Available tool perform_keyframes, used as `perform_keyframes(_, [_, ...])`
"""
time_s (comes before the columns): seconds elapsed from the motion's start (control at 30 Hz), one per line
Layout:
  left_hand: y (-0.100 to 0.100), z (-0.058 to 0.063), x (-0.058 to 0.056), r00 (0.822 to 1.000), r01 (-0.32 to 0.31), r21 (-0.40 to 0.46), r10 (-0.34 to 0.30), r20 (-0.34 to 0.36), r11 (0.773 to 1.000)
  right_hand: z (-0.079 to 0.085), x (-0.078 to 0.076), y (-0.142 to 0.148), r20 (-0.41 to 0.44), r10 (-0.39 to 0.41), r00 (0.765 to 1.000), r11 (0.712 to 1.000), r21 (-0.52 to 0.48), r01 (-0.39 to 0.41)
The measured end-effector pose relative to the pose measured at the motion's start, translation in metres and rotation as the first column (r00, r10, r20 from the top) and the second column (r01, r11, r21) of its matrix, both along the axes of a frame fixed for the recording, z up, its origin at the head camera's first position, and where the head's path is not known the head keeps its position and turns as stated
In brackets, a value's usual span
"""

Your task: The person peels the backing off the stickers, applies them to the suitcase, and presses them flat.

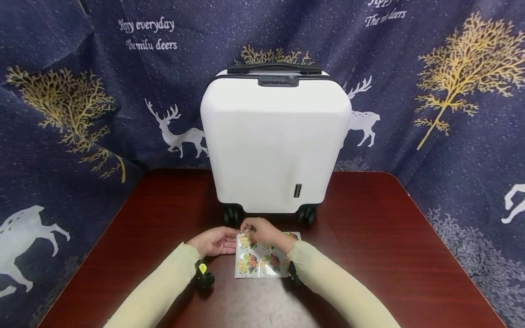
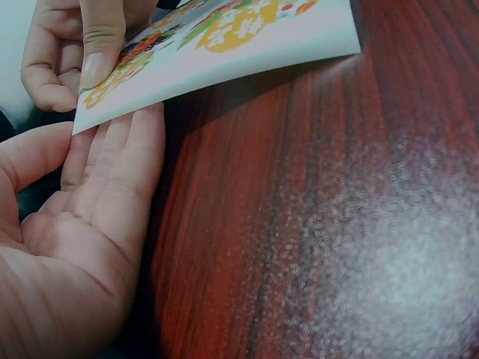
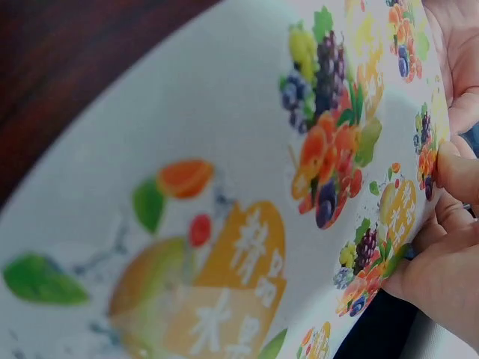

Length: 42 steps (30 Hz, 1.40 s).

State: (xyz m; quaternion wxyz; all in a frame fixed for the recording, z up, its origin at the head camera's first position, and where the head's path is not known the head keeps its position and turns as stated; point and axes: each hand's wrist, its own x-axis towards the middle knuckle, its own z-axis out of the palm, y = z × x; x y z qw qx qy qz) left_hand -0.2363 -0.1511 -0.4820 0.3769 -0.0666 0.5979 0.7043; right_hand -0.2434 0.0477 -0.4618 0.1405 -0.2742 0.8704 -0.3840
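A white sticker sheet (image 1: 259,263) with printed fruit clusters and yellow patches lies on the table, its left end lifted in the left wrist view. My right hand (image 1: 262,231) pinches its far left corner, and the thumb (image 2: 96,67) presses on the printed face. Palm up at the sheet's left edge is my left hand (image 1: 212,241). Its extended fingers (image 2: 112,161) reach beneath the sheet's edge, while its thumb is beside the corner. Close up in the right wrist view, the sheet (image 3: 187,97) appears bowed.
A white suitcase (image 1: 275,141) with black wheels stands upright just beyond the hands. The dark red wooden table (image 1: 381,246) extends to both sides. Behind it hangs a navy cloth (image 1: 164,82) with deer and gold trees. Each wrist wears a black device.
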Motion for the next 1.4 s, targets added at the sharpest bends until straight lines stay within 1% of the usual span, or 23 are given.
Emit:
perform_keyframes(0.17, [0.0002,-0.0008,0.0001,1.000,-0.005,0.004,0.005,-0.002,1.000,-0.0002,0.0002,0.0000,0.001,-0.004,1.000,1.000,0.019,0.004])
perform_keyframes(0.3, [-0.0005,-0.0007,0.0000,1.000,0.002,0.013,-0.002,0.004,1.000,-0.0004,0.0007,0.0007,-0.019,-0.010,1.000,0.999,0.033,0.011])
perform_keyframes(0.43, [-0.0008,0.0008,-0.0004,1.000,0.019,0.018,-0.019,0.005,1.000,0.0000,0.0004,0.0004,-0.015,-0.002,1.000,1.000,0.019,0.002])
perform_keyframes(0.7, [0.0000,0.0006,-0.0007,1.000,0.000,0.024,0.000,-0.001,1.000,0.0011,0.0009,-0.0018,-0.010,0.005,1.000,1.000,0.018,-0.005])
perform_keyframes(0.83, [-0.0011,-0.0003,0.0013,1.000,-0.007,0.018,0.007,-0.009,1.000,-0.0009,0.0019,-0.0010,-0.001,-0.026,1.000,0.999,0.019,0.026])
perform_keyframes(1.0, [-0.0031,-0.0022,0.0028,1.000,-0.006,0.019,0.006,0.003,1.000,-0.0039,0.0018,0.0028,0.011,-0.080,0.997,0.997,-0.002,0.080])
perform_keyframes(1.13, [-0.0048,-0.0019,0.0025,1.000,0.009,0.048,-0.010,0.002,0.999,-0.0049,0.0013,0.0050,0.020,-0.084,0.996,0.996,-0.020,0.084])
perform_keyframes(1.23, [-0.0054,-0.0014,0.0021,1.000,0.019,0.060,-0.019,-0.006,0.998,-0.0054,0.0003,0.0053,-0.001,-0.066,0.998,0.997,-0.027,0.066])
perform_keyframes(1.4, [-0.0039,-0.0028,0.0021,1.000,0.015,0.034,-0.015,-0.017,0.999,-0.0061,-0.0005,0.0058,-0.031,-0.071,0.997,0.997,-0.010,0.070])
